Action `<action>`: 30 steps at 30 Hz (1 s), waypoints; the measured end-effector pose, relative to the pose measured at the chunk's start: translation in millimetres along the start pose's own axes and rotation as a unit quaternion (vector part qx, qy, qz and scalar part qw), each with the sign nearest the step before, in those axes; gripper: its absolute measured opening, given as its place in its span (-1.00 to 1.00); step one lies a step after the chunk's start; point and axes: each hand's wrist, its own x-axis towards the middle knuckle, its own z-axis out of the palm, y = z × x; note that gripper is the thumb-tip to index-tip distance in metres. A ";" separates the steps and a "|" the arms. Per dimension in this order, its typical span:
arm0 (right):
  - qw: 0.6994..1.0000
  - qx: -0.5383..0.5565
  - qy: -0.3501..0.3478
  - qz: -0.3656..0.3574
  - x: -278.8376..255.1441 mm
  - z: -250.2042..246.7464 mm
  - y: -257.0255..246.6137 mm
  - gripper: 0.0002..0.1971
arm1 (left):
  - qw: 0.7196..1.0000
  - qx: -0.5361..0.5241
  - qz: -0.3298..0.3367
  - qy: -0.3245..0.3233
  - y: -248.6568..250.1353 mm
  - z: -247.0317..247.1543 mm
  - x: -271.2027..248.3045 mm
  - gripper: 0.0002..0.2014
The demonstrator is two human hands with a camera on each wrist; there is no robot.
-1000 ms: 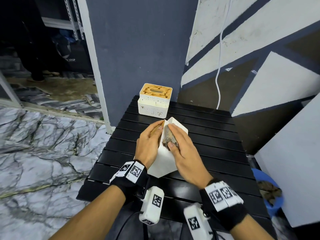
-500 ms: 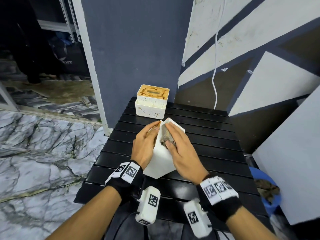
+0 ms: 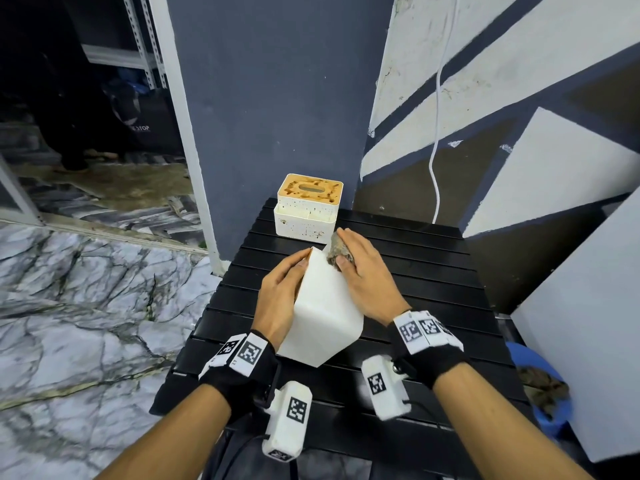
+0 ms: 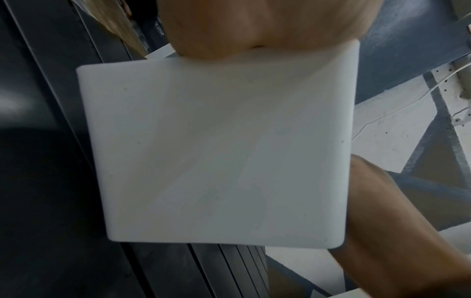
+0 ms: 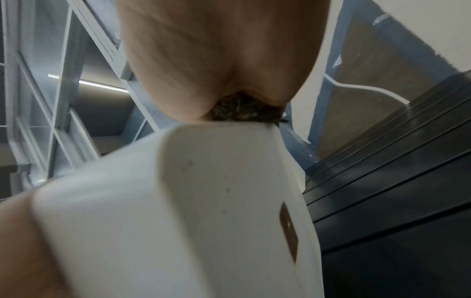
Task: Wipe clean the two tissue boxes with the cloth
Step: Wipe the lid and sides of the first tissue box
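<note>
A plain white tissue box stands tilted on the black slatted table; its broad white face fills the left wrist view. My left hand grips its left side, fingers reaching the far top corner. My right hand holds a dirty grey-brown cloth against the box's far right top edge; the cloth shows bunched under the palm above the box. A second white tissue box with a stained orange top stands upright at the table's far edge, just beyond the cloth.
A dark blue-grey pillar rises right behind the far box. A white cable hangs down the painted wall. A blue basin with a rag sits on the floor at the right, beside a white panel. Marble floor lies left.
My right hand has slid the cloth from the middle of the box's upper face to its far top edge, close to the second box. The left hand keeps its hold.
</note>
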 end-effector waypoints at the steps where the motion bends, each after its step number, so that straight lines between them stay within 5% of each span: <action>1: 1.000 -0.003 0.006 -0.014 -9.9 1.8 -3.2 -0.50 | 1.000 -0.003 -0.001 -0.001 -0.4 -1.5 0.1 -0.77; 6: 0.997 -0.008 -0.012 -0.077 -52.0 8.9 -13.2 -0.49 | 1.000 -0.006 0.000 -0.003 -0.5 -4.2 1.2 -0.74; 16: 0.999 -0.014 -0.050 -0.012 17.1 2.5 -9.2 -0.50 | 1.000 -0.016 -0.021 0.002 1.3 -8.2 -1.4 -0.75; 20: 0.998 0.002 -0.063 0.004 17.9 -5.3 -14.5 -0.51 | 0.993 -0.051 -0.101 -0.030 12.3 -12.1 1.9 -0.77; 25: 0.997 0.042 -0.065 0.025 7.7 -17.5 -16.7 -0.54 | 0.956 -0.048 -0.283 -0.054 26.7 -19.8 10.9 -0.65; 30: 0.994 0.076 -0.062 0.045 -4.9 -23.3 -16.5 -0.56 | 0.968 -0.024 -0.249 -0.029 29.9 -10.2 5.0 -0.68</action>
